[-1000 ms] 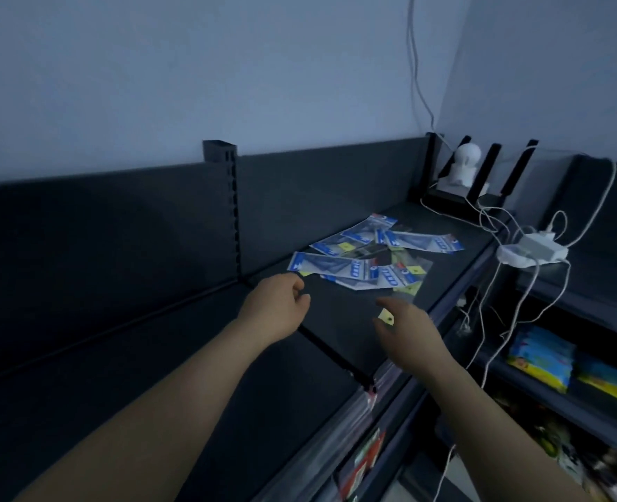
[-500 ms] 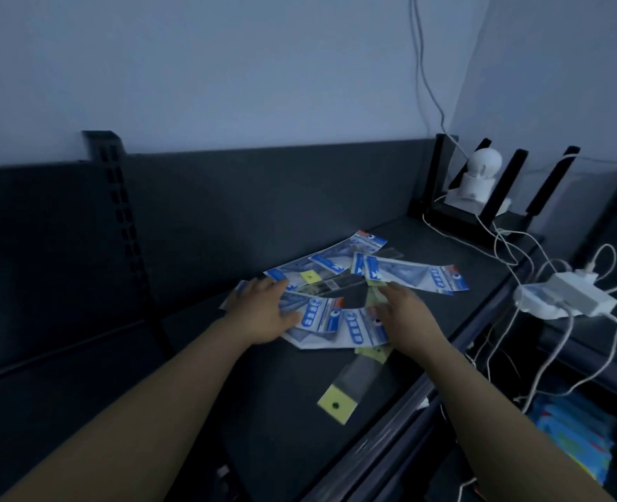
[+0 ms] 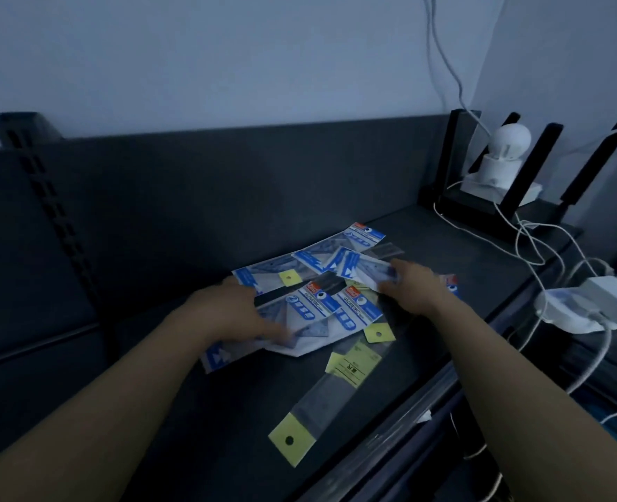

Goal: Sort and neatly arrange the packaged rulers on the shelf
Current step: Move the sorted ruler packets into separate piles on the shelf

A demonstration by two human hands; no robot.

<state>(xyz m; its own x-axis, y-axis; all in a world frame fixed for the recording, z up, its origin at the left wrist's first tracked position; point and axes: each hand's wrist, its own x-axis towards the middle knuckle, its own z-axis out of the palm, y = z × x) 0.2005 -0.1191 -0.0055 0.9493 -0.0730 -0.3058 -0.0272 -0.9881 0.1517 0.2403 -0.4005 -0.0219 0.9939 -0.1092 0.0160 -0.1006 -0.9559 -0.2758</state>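
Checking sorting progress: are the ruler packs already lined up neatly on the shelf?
No, the ruler packs lie in a crooked, overlapping heap on the shelf, with the left hand and right hand on them.

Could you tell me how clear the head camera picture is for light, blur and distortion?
Head view: dim and blue-tinted, no glare; the left hand and right hand are smeared by motion blur at the fingers; print on the blue ruler packets is partly legible; the yellow-tagged packet in front looks fairly sharp; the wide lens makes the slotted upright lean.
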